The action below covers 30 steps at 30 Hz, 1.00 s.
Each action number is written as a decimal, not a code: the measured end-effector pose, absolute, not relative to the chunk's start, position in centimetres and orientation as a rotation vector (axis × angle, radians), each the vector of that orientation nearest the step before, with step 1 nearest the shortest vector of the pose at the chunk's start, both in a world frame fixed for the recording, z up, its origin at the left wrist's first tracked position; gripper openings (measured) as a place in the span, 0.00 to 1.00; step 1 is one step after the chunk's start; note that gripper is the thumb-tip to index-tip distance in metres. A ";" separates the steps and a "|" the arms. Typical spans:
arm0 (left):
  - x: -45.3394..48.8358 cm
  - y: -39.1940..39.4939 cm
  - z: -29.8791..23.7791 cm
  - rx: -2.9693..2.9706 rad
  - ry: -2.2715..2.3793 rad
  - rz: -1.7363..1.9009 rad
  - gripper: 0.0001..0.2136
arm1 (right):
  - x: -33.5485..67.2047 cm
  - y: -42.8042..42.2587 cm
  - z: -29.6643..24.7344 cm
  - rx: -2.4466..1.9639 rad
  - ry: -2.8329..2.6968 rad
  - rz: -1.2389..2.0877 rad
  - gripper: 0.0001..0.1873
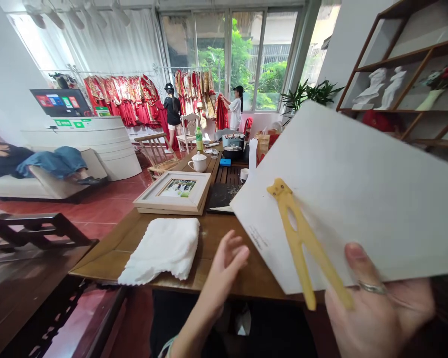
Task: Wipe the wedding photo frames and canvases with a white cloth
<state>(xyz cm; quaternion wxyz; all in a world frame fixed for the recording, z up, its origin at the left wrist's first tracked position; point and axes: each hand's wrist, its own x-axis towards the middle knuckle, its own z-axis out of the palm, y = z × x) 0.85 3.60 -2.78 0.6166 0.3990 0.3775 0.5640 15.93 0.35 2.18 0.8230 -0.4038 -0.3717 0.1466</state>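
Note:
On the right, my right hand (377,303) grips a large white flat panel (358,189) at its lower edge, thumb on top. Small dark print shows near the panel's left corner. Lying against the panel is a flat yellow two-legged piece with an animal-shaped head (287,209); one leg runs down to my right hand, and whether the fingers pinch it is unclear. My left hand (224,261) hovers over the table's front edge with nothing in it, fingers apart and slightly bent. Left of it lies a folded white cloth (164,248). Behind the cloth is a framed photo (179,191).
The brown wooden table (115,248) also carries a lidded white cup (198,161), a green bottle (199,139), a black tray (224,196) and a dark bowl (233,151). Two people stand by red garments at the back. Another person lies on a sofa (41,179) at left.

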 end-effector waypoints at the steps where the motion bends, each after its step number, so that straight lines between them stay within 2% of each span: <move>1: 1.7 3.6 -3.3 0.854 0.771 1.226 0.25 | 15.6 0.6 2.3 -0.859 -0.696 0.369 0.29; 4: 4.0 3.1 -4.0 0.642 0.664 1.262 0.24 | 15.1 1.3 1.5 -0.887 -0.501 0.571 0.27; 8: 4.0 3.4 -4.2 0.513 0.877 1.386 0.22 | 15.4 1.5 -1.1 -0.898 -0.433 0.764 0.28; 12: 0.5 5.2 -4.0 0.636 1.073 1.329 0.20 | 18.9 1.9 -3.4 -0.874 -0.563 0.920 0.25; 18: -3.3 7.0 -3.2 0.888 1.210 1.102 0.18 | 24.7 5.4 -5.0 -1.250 -0.848 1.133 0.28; 21: -3.3 7.1 -3.9 1.039 1.285 1.069 0.19 | 24.4 6.7 -5.9 -1.296 -1.007 1.088 0.28; 25: -3.4 7.8 -5.0 1.289 1.469 1.206 0.25 | 22.7 6.9 -7.3 -1.292 -1.086 1.002 0.28; 30: -4.0 9.2 -5.8 1.510 1.521 1.182 0.21 | 22.0 7.1 -8.8 -1.345 -1.214 0.945 0.32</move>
